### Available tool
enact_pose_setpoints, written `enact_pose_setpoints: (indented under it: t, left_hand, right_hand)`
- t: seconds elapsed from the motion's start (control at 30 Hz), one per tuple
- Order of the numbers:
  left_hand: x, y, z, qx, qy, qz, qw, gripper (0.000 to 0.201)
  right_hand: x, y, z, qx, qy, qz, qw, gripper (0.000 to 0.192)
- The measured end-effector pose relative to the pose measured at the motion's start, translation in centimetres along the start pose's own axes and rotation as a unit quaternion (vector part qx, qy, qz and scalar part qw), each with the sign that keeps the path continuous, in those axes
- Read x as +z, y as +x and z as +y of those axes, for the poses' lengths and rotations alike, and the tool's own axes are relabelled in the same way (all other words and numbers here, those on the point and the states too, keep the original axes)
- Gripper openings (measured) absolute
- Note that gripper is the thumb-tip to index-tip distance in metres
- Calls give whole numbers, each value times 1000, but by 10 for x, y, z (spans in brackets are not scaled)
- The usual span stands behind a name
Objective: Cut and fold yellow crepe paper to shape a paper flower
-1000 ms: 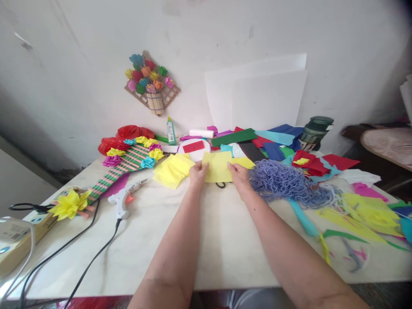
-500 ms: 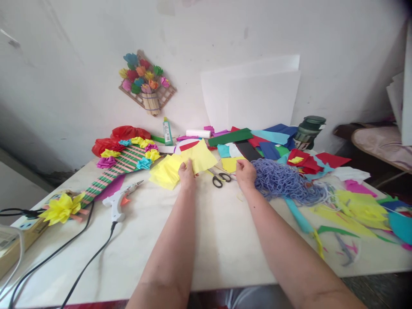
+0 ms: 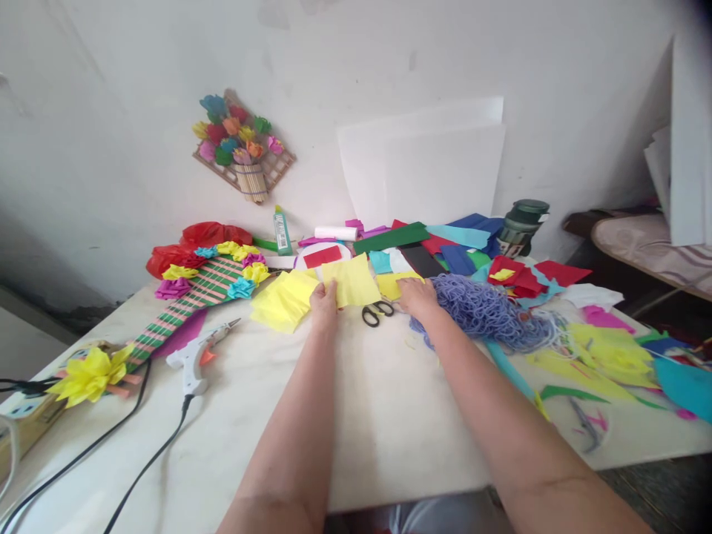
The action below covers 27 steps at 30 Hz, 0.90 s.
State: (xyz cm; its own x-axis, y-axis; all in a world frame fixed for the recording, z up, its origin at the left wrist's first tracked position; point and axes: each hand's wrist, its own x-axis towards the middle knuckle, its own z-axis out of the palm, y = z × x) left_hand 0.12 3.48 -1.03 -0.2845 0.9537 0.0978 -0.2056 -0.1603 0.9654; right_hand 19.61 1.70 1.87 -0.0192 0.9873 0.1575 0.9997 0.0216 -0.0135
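Pinched in my left hand [image 3: 322, 304] is a yellow crepe paper sheet [image 3: 356, 282], held up off the table. More yellow crepe paper [image 3: 283, 298] spreads just to the left of that hand. My right hand [image 3: 420, 299] reaches forward with its fingers extended over the right end of a smaller yellow paper piece [image 3: 388, 285]. Between the hands lie scissors [image 3: 378, 313] with black handles, their blades hidden under the sheet. A tangled bundle of blue-violet yarn [image 3: 478, 311] sits against my right hand.
A white glue gun [image 3: 194, 360] with its cord lies at left, beside a green striped, guitar-shaped craft [image 3: 192, 300] trimmed with paper flowers. Coloured paper strips [image 3: 394, 236], a glue bottle [image 3: 282, 231] and a dark green jar [image 3: 523, 226] line the back.
My right hand has shifted slightly left and turned, its fingers unfolding onto the yellow paper piece. The sheet in my left hand now hangs squarer to view. The whole view has shifted a little.
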Motion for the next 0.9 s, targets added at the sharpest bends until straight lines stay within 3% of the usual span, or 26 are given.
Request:
enact_pose_setpoints:
  t: [0.07, 0.13, 0.33, 0.53, 0.7, 0.9]
  left_hand:
    - [1, 0, 1, -5, 9, 2, 1000, 26]
    - [1, 0, 1, -6, 13, 5, 1000, 25]
    - [-1, 3, -2, -1, 23, 1, 1000, 29]
    - [0, 3, -3, -5, 7, 3, 1000, 27]
    - [1, 3, -3, -2, -30, 0, 1000, 26]
    - [1, 2, -2, 8, -42, 1, 999, 24]
  right_hand:
    - [-2, 4, 6, -23, -20, -47, 998, 32]
    - [-2, 7, 10, -41, -33, -49, 997, 27]
    - [4, 7, 13, -83, -88, 24, 992, 27]
    - [6, 3, 15, -94, -72, 125, 985, 24]
    - [-2, 1, 14, -29, 2, 225, 974, 22]
    - [-13, 9, 13, 85, 109, 257, 956, 28]
